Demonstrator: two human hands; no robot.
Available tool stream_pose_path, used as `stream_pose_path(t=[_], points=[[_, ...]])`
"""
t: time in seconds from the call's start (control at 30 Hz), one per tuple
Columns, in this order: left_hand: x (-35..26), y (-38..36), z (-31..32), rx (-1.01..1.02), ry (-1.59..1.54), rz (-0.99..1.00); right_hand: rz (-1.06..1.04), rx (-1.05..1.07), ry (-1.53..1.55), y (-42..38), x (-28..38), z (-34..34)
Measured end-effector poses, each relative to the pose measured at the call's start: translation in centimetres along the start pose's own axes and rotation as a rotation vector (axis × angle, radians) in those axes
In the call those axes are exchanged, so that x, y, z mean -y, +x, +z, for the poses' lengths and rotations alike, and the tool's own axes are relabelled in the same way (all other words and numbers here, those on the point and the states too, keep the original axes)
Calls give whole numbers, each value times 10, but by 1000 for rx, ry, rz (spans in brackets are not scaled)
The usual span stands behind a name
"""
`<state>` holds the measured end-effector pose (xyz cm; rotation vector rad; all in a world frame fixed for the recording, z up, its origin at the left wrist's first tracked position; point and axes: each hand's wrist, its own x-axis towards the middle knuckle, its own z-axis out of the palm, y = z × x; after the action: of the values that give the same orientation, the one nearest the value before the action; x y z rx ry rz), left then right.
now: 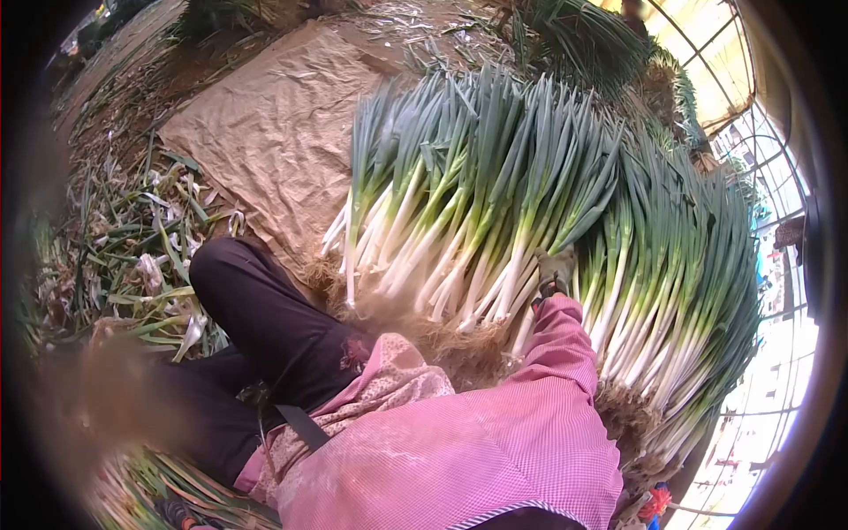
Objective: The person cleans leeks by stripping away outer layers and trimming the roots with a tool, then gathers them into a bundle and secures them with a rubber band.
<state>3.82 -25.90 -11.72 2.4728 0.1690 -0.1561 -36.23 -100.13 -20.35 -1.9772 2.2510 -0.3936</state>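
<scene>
My right hand (555,268), in a greyish glove below a pink sleeve, reaches into a wide row of green onions (481,203). Its fingers look closed around the pale stalks there, though stalks and glove partly hide the grip. The onions lie side by side, with green leaves pointing away from me and white stems and brown roots toward me. At the lower left edge, what looks like my left hand (175,511) in a dark glove is beside more onion stalks (132,486). Its fingers are not clear.
A wrinkled tan sheet (274,132) covers the ground ahead. Leaf scraps and peelings (146,238) pile up at the left. Further green bundles (583,44) lie at the back. A metal-framed cover (707,53) arches along the right. My bent leg (265,300) is beside the sheet.
</scene>
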Motion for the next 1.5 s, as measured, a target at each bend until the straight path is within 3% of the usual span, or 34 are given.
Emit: stream_pose_path(t=[0.17, 0.2, 0.3, 0.4, 0.47, 0.53, 0.6, 0.63, 0.67, 0.77, 0.83, 0.9, 0.93, 0.97, 1.03, 1.07, 1.1, 1.13, 1.17, 1.23, 1.3, 1.33, 1.37, 1.43, 1.5], points=[[-30, -4, 31, 4, 74, -18, -86, -115, -52, 118, -14, 26], [-34, -5, 36, -2, 95, -25, -76, -94, 231, 155, -32, 53], [-51, -10, 55, -18, 141, -53, -21, 231, -318, 141, 33, 62], [-64, -12, 76, -24, 186, -77, -157, 288, -393, 173, 21, 113], [-63, -14, 79, -30, 210, -83, -253, 505, -557, 177, 29, 86], [-60, -15, 75, -41, 220, -77, -194, 541, -550, 186, 25, 100], [-44, -22, 58, -65, 220, -80, -183, 300, -95, 227, -31, 159], [-33, -26, 49, -86, 211, -80, -94, 497, -151, 207, -5, 133], [-19, -31, 36, -109, 200, -89, -277, 434, -243, 192, 12, 103], [27, -38, 0, -180, 174, -92, -18, 286, -355, 189, 40, 103], [55, -45, -26, -241, 191, -102, -139, 246, -316, 116, 97, 34], [84, -66, -50, -312, 227, -162, -484, -150, -127, 78, 106, 47], [98, -71, -62, -344, 239, -182, -457, -141, -84, 50, 133, 54], [110, -80, -68, -375, 252, -206, -652, -275, -7, 53, 131, 104], [129, -83, -74, -416, 265, -234, -944, -106, 386, -29, 183, 109], [135, -74, -69, -438, 259, -229, -985, 253, 583, -69, 212, 106], [122, -71, -73, -348, 411, -423, -986, 617, 753, -108, 237, 98], [111, -64, -73, -237, 551, -607, -1244, 549, 781, -156, 268, 69], [105, -60, -72, -185, 685, -641, -1490, 458, 800, -205, 300, 36], [110, -63, -66, -223, 642, -546, -1601, 576, 936, -275, 342, -2], [116, -72, -61, -132, 688, -503, -1729, 788, 999, -343, 374, -51], [144, -82, -51, -179, 715, -312, -1895, 806, 898, -371, 389, -77], [144, -91, -48, -218, 700, -292, -2059, 821, 790, -398, 403, -94], [147, -104, -44, -317, 673, -270, -2185, 1064, 712, -447, 429, -101], [131, -102, -50, -480, 584, -162, -2464, 904, 448, -496, 452, -88]])
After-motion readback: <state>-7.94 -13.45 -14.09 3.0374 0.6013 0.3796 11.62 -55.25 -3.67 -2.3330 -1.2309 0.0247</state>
